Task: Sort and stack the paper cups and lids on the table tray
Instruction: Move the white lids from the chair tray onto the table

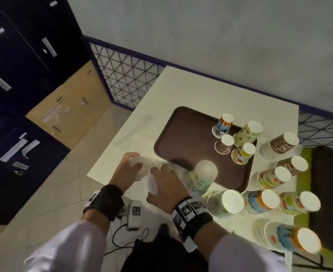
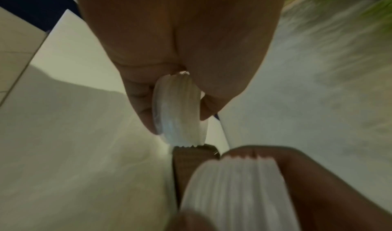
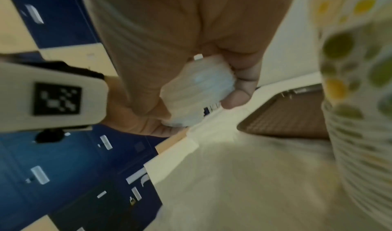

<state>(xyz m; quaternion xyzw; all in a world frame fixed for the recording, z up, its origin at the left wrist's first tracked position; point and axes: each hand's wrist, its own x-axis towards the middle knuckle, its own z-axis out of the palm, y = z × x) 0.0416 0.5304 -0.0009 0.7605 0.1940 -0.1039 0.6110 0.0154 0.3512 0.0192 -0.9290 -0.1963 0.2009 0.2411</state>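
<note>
From the head view: both hands are working at the near left corner of the white table [image 1: 201, 91]. The left hand [image 1: 127, 167] curls round a bundle of white lids [image 1: 140, 169], and the right hand [image 1: 165, 185] grips a second bundle of lids [image 1: 151, 185] just beside it. The brown tray [image 1: 183, 138] sits close behind them, with four upturned paper cups [image 1: 223, 124] grouped at its far right end. A tall stack of dotted cups [image 1: 201, 179] stands at the tray's near edge, and more sorted stacks of patterned cups [image 1: 279, 146] line the table to the right.

Left wrist view: fingers and thumb pinch the ribbed edges of the lids [image 2: 177, 110], held on edge above the table; the other bundle looms below in the right hand [image 2: 318, 184].

Right wrist view: the right hand's fingers wrap a nested wad of lids [image 3: 197, 90], the tray corner [image 3: 282, 115] beyond. It's blurred, so I can't count them.

My read: the cups look largely sorted, and this is the lid step. Next move probably calls for lining the two bundles up rim to rim, nesting them into one stack, then setting it down on the tray's bare left half.
</note>
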